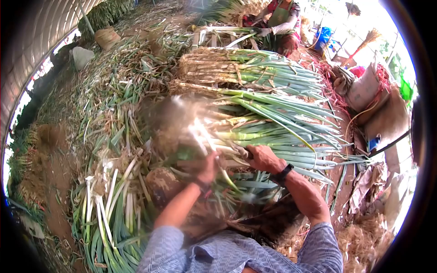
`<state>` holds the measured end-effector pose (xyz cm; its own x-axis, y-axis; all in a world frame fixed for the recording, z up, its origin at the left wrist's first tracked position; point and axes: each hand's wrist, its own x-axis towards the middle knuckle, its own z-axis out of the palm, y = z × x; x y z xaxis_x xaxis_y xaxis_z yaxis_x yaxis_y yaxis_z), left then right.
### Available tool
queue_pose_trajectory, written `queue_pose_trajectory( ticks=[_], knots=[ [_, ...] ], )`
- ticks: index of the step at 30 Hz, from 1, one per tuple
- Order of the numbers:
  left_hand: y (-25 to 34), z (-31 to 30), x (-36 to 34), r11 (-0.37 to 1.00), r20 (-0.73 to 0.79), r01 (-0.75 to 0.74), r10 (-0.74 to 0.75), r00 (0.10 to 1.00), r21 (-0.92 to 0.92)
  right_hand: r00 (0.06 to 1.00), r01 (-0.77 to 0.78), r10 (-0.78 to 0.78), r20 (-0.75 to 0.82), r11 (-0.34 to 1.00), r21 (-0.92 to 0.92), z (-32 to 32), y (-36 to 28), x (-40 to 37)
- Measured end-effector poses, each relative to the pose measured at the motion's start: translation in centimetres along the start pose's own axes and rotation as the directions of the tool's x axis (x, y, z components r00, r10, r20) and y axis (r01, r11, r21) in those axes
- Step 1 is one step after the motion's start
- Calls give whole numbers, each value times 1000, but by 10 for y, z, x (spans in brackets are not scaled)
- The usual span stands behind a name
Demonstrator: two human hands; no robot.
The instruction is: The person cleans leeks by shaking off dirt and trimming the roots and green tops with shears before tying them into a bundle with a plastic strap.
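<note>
Long green onions (273, 113) lie in a wide pile before me, roots to the left and green leaves to the right. My right hand (265, 159), with a black band at the wrist, is closed on onion stalks at the pile's near edge. Left of it, my left hand (207, 169) is smeared by motion, beside a blurred white stalk (200, 134); its fingers cannot be made out. Whitish blur covers the root ends above it. More onions with white stems (107, 214) lie at the lower left.
Loose leaves and peelings (109, 91) cover the ground on the left. Another person (280, 27) sits beyond the pile, gloved hands at a low rack (223, 34). Sacks (364, 91) and red strings stand at the right. Dry roots (364, 241) lie lower right.
</note>
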<state>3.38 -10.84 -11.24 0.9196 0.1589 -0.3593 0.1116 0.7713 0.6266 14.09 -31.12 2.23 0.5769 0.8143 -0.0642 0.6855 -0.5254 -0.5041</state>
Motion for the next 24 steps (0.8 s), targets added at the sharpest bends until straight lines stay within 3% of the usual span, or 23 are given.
queue_pose_trajectory(
  ticks=[4,7,9,10,13,14,18,24],
  knots=[
    [7,-5,0,994,-216,-98,108,971,56,976,140,-123,-181,987,84,-5,-7,-3],
    [11,-16,0,997,-318,-72,75,945,22,996,-84,84,36,996,3,-15,-3,-5],
    [8,-18,0,999,-398,-39,46,916,26,983,-125,136,126,988,-92,-15,19,-17],
    [5,-28,1,995,-313,-56,78,947,80,973,-142,161,162,982,-125,-14,35,-23],
    [7,-24,-4,1000,-287,25,-22,958,8,943,-228,262,204,957,-177,-27,59,-50],
    [6,-29,-1,997,-216,60,-49,975,46,933,-262,297,205,948,-184,-33,63,-59],
    [0,-16,0,993,-211,88,-71,975,75,856,-344,412,312,905,-252,-46,78,-87],
    [-6,0,6,995,-210,37,-17,978,90,841,-437,465,278,885,-157,-41,91,-102]
  ],
)
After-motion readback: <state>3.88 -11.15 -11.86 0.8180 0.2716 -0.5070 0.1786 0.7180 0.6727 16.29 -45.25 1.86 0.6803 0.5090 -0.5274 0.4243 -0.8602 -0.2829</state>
